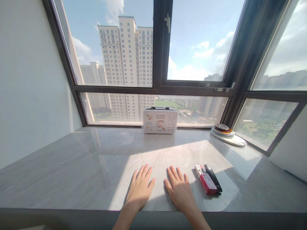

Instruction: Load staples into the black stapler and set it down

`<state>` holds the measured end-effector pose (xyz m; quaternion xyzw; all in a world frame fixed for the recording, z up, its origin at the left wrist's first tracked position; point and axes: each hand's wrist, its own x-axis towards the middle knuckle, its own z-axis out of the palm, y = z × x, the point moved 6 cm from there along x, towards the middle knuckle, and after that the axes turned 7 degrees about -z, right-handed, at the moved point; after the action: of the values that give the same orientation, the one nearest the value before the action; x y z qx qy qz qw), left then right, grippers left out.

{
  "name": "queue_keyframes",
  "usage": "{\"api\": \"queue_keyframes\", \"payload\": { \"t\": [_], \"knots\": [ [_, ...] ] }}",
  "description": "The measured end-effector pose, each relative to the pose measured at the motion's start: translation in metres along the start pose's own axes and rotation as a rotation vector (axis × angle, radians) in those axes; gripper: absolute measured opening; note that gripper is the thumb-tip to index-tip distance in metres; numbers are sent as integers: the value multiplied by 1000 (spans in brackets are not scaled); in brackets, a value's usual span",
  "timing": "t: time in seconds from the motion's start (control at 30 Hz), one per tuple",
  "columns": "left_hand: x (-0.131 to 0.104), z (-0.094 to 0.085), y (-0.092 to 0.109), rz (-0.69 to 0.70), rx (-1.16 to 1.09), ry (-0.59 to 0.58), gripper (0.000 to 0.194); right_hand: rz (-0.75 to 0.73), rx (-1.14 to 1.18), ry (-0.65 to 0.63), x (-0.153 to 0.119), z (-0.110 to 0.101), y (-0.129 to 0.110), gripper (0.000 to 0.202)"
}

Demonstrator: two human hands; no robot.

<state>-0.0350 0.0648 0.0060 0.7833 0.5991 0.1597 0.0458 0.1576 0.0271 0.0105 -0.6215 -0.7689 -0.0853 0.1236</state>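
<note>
My left hand lies palm down on the grey marbled sill, its fingers stretched out and holding nothing. Beside it, my right hand rests flat in the same way, fingers spread. Just right of that hand lies a pink and white small box. Against the box's far side is a black stapler, partly hidden by it. Farther back, a white case with cartoon drawings and a dark handle stands upright near the window.
A stack of plates sits on a pale oval board in the back right corner. Dark-framed windows close off the back and right. A white wall bounds the left. The sill's front edge runs below my hands.
</note>
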Motion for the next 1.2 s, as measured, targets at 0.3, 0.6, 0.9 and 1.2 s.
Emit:
{"api": "queue_keyframes", "payload": {
  "t": [0.3, 0.6, 0.9, 1.2],
  "knots": [
    [-1, -2, 1, -5, -1, -9, 56, 8, 10, -2, 0, 1, 0, 56],
    [1, -3, 1, -10, 17, 1, 56, 10, 5, -5, 0, 3, 1, 56],
    [0, -1, 1, 1, 4, 12, 57, 10, 8, 0, 0, 3, 0, 56],
    [-1, 0, -1, -2, 4, 10, 56, 19, 15, -24, 0, 3, 1, 57]
  ]
}}
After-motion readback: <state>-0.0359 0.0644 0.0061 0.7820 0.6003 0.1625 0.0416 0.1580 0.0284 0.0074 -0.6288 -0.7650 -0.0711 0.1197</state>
